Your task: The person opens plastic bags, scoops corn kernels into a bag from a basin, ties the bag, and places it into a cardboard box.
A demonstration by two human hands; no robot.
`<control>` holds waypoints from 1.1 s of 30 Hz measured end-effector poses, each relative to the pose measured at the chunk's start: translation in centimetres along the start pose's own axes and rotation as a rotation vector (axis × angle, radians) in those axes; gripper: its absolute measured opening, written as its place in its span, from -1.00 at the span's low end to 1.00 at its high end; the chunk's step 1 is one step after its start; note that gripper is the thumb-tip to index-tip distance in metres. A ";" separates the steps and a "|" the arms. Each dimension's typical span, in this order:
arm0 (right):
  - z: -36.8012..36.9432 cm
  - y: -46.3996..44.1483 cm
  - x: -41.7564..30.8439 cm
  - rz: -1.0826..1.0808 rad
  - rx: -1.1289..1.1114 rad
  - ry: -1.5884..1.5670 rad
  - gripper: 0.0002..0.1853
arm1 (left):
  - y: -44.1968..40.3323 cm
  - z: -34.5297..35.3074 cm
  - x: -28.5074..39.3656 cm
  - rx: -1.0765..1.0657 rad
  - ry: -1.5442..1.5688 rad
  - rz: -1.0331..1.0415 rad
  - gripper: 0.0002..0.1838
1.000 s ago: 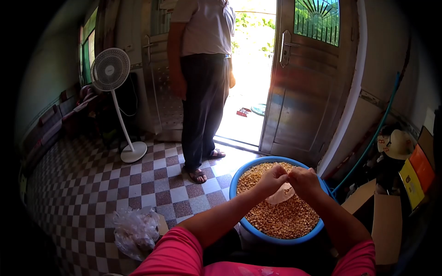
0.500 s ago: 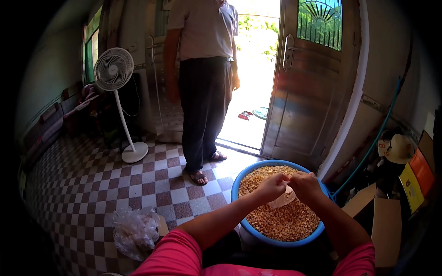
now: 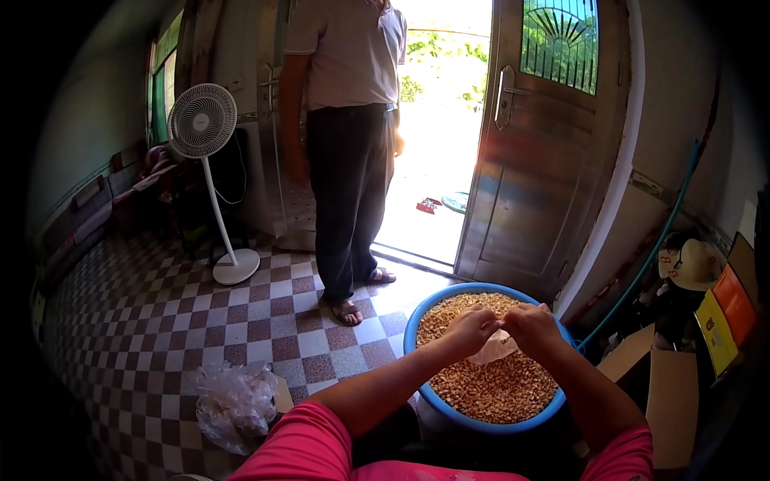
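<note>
Standing by the doorway, the other person (image 3: 349, 184) has the upper body a little farther from the opening than in the earlier frame, both sandals in the same spots; the left hand (image 3: 471, 330) and right hand (image 3: 531, 327) keep their place above the blue basin (image 3: 489, 426), just on the far side of its middle; fingers of both hands are pressed together, pinching the upper edge of a pale, see-through bag (image 3: 494, 350); it hangs over the basin's middle, and whether it touches the yellow kernels (image 3: 489, 397) beneath, I cannot tell; these spread out to the rim all round; crumpled plastic (image 3: 233, 405) lies on the checkered floor (image 3: 176, 353) left of the basin; an open cardboard box (image 3: 674, 401) stands beside its right edge.
</note>
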State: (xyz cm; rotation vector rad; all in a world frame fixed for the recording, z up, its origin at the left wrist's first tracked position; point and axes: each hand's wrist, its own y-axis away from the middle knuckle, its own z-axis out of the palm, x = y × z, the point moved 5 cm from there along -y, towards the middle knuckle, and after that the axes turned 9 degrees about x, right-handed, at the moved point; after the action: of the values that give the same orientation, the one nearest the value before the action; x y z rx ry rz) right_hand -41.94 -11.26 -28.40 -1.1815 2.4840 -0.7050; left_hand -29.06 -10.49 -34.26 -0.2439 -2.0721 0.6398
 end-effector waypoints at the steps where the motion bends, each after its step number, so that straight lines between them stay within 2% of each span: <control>1: 0.1 0.1 0.1 -0.026 0.055 0.017 -0.84 | 0.1 -0.1 0.0 0.036 0.005 0.021 -0.77; 2: 0.1 0.1 0.1 -0.052 0.109 0.035 -0.85 | 0.0 -0.2 0.0 0.036 0.005 0.021 -0.77; 6: -0.5 -0.2 -0.7 -0.156 0.091 0.044 -0.90 | -0.1 -0.4 0.5 -0.064 -0.001 -0.068 -0.73; 8: -0.1 -0.3 -0.6 -0.238 0.070 0.165 -0.94 | -0.2 -0.6 0.4 -0.118 0.000 -0.109 -0.73; 10: 0.7 -0.8 0.5 -0.254 0.052 0.252 -0.94 | 0.0 -0.4 -0.5 -0.057 0.206 -0.223 -0.74; 12: 0.3 -2.3 3.0 -0.099 0.135 -0.027 -0.94 | 0.0 -0.6 -1.5 0.056 0.339 -0.218 -0.71; 13: 0.3 -3.4 4.8 0.012 0.207 -0.334 -0.94 | 0.0 -1.2 -1.9 0.098 0.400 -0.193 -0.71; 14: -0.4 -4.6 5.8 0.214 0.158 -0.441 -0.94 | 0.0 -2.1 -2.4 0.143 0.455 -0.168 -0.72; 15: -0.7 -5.6 6.8 0.304 0.142 -0.555 -0.92 | 0.2 -3.1 -2.5 0.169 0.463 -0.169 -0.74; 18: -4.3 -7.8 6.4 0.360 0.178 -0.517 -0.90 | 1.2 -5.5 -3.4 0.246 0.440 -0.178 -0.78; 20: -5.4 -8.6 7.0 0.357 0.217 -0.579 -0.85 | 2.2 -5.9 -4.3 0.220 0.418 -0.187 -0.80; 22: -6.0 -9.0 7.9 0.365 0.209 -0.620 -0.85 | 3.1 -5.8 -5.7 0.196 0.432 -0.284 -0.81; 27: -8.3 -7.9 10.1 0.394 0.236 -0.599 -0.85 | 4.8 -5.0 -7.7 0.137 0.408 -0.279 -0.82; 28: -8.9 -7.3 10.8 0.409 0.246 -0.582 -0.85 | 5.0 -4.5 -8.7 0.116 0.392 -0.281 -0.84; 29: -9.6 -6.8 11.3 0.361 0.261 -0.587 -0.84 | 5.3 -4.4 -9.5 0.102 0.242 -0.267 -0.86; 30: -10.2 -6.1 12.1 0.370 0.281 -0.565 -0.85 | 5.5 -4.3 -9.6 0.152 0.157 -0.140 -0.87; 31: -11.3 -5.3 12.5 0.342 0.286 -0.508 -0.85 | 5.8 -4.5 -8.9 0.149 0.076 -0.084 -0.88; 33: -13.6 -2.9 12.7 0.421 0.318 -0.441 -0.85 | 5.9 -4.9 -6.0 0.114 -0.200 0.050 -0.89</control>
State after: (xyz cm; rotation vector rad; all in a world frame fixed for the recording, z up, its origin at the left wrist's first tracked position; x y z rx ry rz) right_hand -54.18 -18.70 -16.20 -0.5914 2.0543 -0.6095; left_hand -22.11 -6.25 -39.61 -0.1720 -2.2160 0.8393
